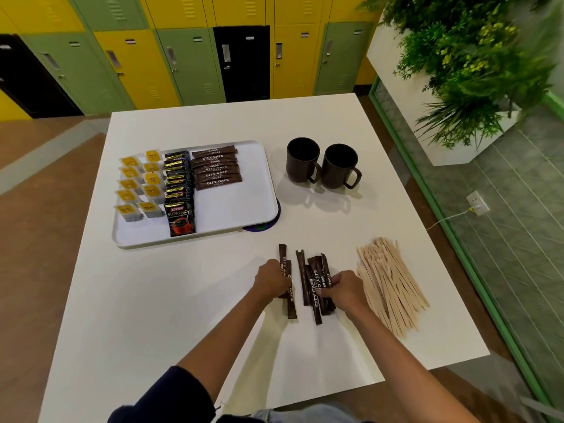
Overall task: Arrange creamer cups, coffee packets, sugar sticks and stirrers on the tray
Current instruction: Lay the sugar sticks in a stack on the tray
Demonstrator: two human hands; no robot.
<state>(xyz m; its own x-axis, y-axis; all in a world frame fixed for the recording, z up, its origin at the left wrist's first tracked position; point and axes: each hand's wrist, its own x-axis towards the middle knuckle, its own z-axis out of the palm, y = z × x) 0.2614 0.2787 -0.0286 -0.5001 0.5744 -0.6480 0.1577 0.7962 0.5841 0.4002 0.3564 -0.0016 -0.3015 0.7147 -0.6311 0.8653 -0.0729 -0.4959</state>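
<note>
A white tray (238, 190) sits on the left of the table, holding two columns of yellow-lidded creamer cups (139, 184), a row of black coffee packets (180, 190) and a stack of brown sugar sticks (217, 171). Several loose sugar sticks (308, 282) lie near the table's front. My left hand (270, 280) grips two of them at the left of the pile. My right hand (343, 290) has its fingers curled round the bunch on the right. A heap of wooden stirrers (393, 282) lies just right of my right hand.
Two dark brown mugs (322, 166) stand right of the tray. A purple coaster (265, 225) peeks from under the tray's near right corner. The white table (152, 300) ends close behind my arms. Lockers stand beyond it, and a planter and green-framed glass wall are at right.
</note>
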